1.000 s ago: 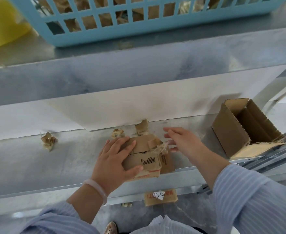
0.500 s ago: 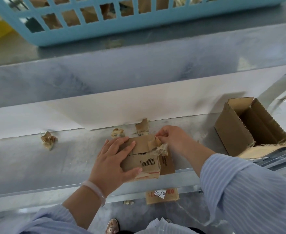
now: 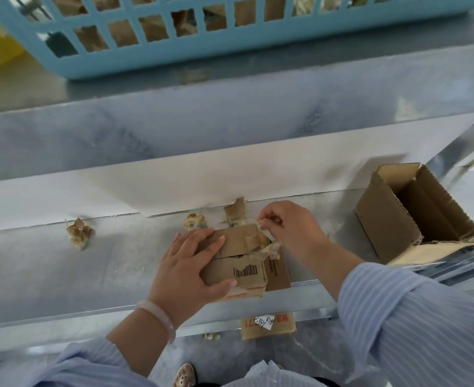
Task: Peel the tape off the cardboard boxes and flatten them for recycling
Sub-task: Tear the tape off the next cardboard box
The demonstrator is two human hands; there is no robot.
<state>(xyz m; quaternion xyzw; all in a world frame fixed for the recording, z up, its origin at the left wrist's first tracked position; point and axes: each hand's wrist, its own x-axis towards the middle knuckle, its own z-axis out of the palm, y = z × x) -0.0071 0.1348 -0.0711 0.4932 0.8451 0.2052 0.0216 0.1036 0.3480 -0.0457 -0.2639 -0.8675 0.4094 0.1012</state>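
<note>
Item: small taped box (image 3: 241, 247), closed, lying on the metal worktop (image 3: 90, 275) near its front edge, directly before the person. Its long axis runs left to right, and the seam between the top flaps runs along it. Left hand (image 3: 187, 270): spread over the box's left end, fingers across the far flap, thumb hooked round the near face beside the barcode. It grips the box and pins it down. Right hand (image 3: 291, 230): at the box's far right corner, fingertips (image 3: 265, 223) pinching a lifted end of clear tape (image 3: 270, 248). The tape trails crumpled over the right end of the top. How much is stuck along the seam cannot be told. Governing relation: the loose tape end lies on the right hand's side and the anchoring grip on the left. The peel would therefore most likely go up and away from the pinning hand, or back along the long axis, with the left hand resisting the pull. Step judged: tape removal under way, flattening of this box not begun. Also present: open box (image 3: 383, 219), well apart to the right on the same worktop; tape wads (image 3: 79, 233) behind and to the left of the work; blue basket (image 3: 174, 57) on the shelf above, cardboard showing through its grid; flat card (image 3: 268, 325) on the floor below the front edge.
</note>
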